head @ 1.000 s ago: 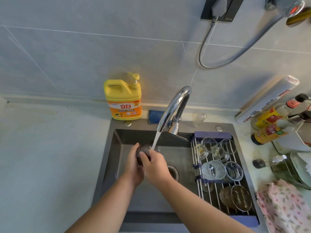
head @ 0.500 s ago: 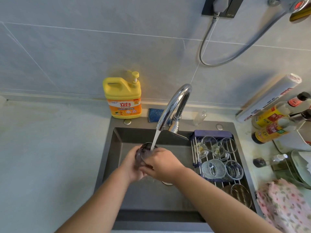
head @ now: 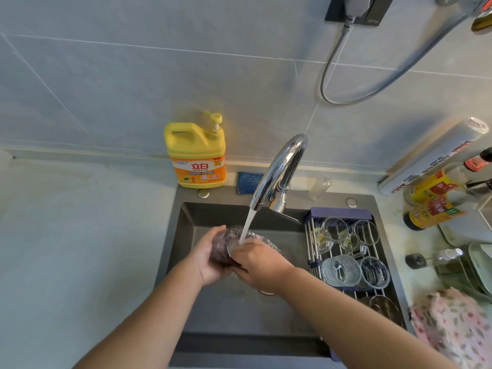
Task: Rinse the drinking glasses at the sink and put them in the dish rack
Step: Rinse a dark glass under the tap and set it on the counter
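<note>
Over the sink (head: 186, 235) the left hand (head: 210, 259) cups a drinking glass (head: 226, 246) from the side, and the right hand (head: 255, 262) curls round its rim, where the water stream (head: 247, 222) from the tap (head: 279, 169) lands. Further right, the dish rack (head: 340, 212) spans the sink and holds several clear glasses (head: 340, 270). Since a second ago the right hand has shifted over the drain, hiding most of it.

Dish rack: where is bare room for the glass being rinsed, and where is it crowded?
The dish rack is crowded: small handled glasses at back, a ribbed glass and a second glass mid-rack, another glass in front. Only a thin strip of bars shows between those rows. Bare countertop lies left of the sink.
</note>
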